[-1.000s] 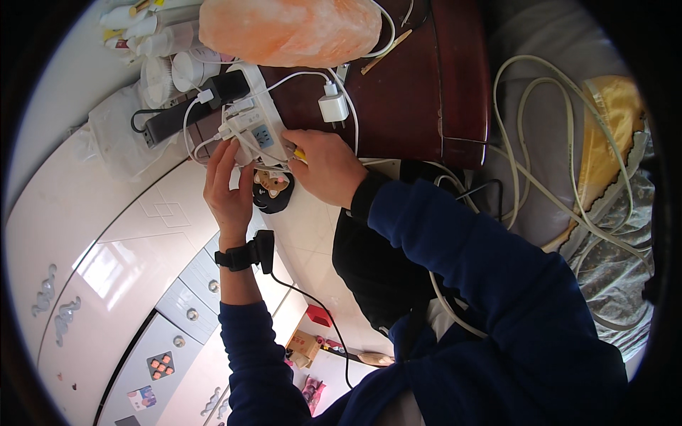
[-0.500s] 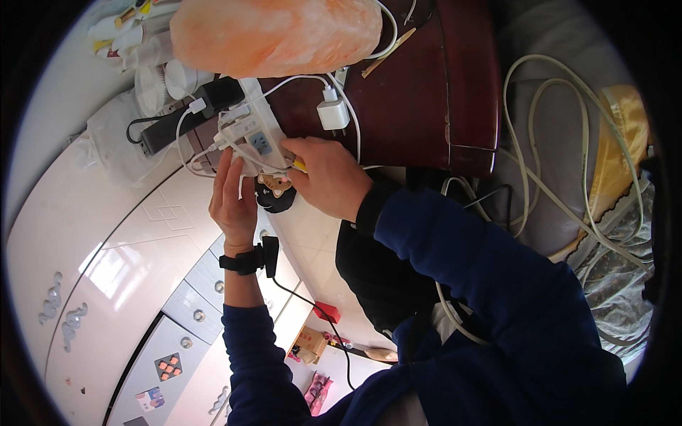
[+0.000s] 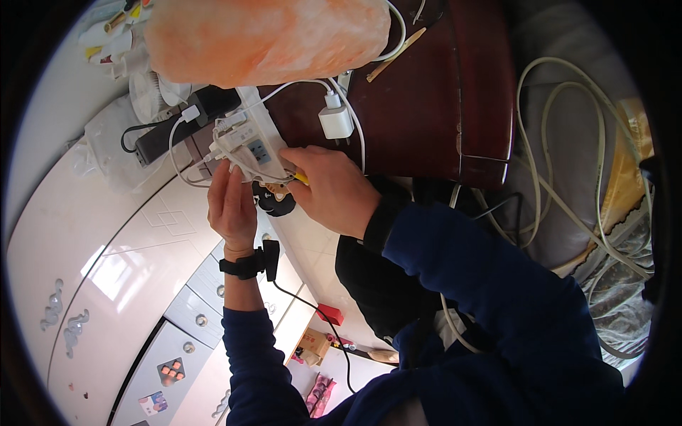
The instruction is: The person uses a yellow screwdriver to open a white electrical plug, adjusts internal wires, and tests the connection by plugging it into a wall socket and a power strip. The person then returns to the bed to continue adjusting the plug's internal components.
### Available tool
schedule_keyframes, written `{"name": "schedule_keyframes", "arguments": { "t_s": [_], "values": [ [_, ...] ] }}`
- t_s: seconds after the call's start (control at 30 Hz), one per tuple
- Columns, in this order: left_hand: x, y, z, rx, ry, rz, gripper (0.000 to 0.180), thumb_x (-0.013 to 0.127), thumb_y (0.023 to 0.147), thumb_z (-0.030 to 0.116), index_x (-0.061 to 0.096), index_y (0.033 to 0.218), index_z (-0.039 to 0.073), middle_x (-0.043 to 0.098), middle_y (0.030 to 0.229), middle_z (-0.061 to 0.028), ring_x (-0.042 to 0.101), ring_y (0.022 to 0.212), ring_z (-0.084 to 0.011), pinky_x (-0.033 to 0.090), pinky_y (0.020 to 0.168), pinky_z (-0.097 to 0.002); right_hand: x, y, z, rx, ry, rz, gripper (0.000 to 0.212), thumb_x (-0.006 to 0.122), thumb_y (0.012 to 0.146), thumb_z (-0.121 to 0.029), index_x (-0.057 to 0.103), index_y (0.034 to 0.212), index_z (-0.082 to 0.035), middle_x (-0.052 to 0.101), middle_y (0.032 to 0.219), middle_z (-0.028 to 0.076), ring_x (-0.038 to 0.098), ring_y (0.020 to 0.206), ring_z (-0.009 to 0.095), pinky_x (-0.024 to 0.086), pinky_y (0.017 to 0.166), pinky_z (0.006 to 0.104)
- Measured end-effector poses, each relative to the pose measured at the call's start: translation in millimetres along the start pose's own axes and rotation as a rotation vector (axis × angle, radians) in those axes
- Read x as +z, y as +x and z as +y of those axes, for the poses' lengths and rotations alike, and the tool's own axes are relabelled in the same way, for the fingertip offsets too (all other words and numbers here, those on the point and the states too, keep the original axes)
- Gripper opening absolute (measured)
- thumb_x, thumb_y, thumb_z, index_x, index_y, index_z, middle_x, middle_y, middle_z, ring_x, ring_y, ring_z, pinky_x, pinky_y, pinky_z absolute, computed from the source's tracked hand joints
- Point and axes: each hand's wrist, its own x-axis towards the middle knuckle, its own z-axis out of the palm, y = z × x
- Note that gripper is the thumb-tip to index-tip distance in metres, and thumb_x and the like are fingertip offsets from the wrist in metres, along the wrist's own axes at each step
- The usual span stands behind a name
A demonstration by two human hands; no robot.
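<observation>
A white power strip (image 3: 273, 129) with a blue-grey socket face (image 3: 257, 150) lies at the edge of the dark red table, white plugs and cables crowding its near end. My left hand (image 3: 233, 211) comes up from below, its fingers pressed together and gripping the strip's end beside a white cable. My right hand (image 3: 334, 190) is closed at the strip's other side, index fingertip touching its edge. Between right thumb and index shows a small yellow thing (image 3: 302, 177), its kind mostly hidden. A thin white cable (image 3: 273, 174) runs between the two hands.
A large orange salt lamp (image 3: 266, 39) stands on the dark red table (image 3: 426, 113). Near it are a white charger (image 3: 335, 122), a wooden stick (image 3: 396, 55) and a black adapter (image 3: 170, 135). Long pale cables (image 3: 527, 135) loop over grey cloth at right. White cabinets (image 3: 135, 248) fill the left.
The view has shifted slightly, so the lamp and table sit a little differently in it. Both hands keep their places at the power strip; the right shows slightly more of the yellow thing.
</observation>
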Motion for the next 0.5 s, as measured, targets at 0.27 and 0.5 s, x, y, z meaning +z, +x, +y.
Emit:
{"name": "schedule_keyframes", "arguments": {
  "t_s": [0.27,0.5],
  "values": [
    [-2,0,3,-0.004,-0.037,-0.011,0.035,0.073,0.083,-0.006,0.071,0.117,0.002,0.065,0.124,-0.0172,0.069,0.106,-0.0291,0.058,0.087,-0.0337,-3,-1,-1,-0.008,0.008,-0.018,0.022,0.064,0.088,-0.007,0.056,0.107,0.002,0.065,0.097,0.022,0.066,0.090,0.039,0.056,0.080,0.0457],
    [-5,3,9,-0.021,-0.031,-0.048,0.035,0.070,0.085,-0.009,0.069,0.119,-0.002,0.065,0.126,-0.0207,0.066,0.115,-0.0319,0.056,0.093,-0.0357,0,0,-1,0.005,0.056,0.006,0.028,0.064,0.087,-0.007,0.058,0.113,0.003,0.065,0.100,0.024,0.066,0.091,0.040,0.055,0.081,0.0445]
  ]
}}
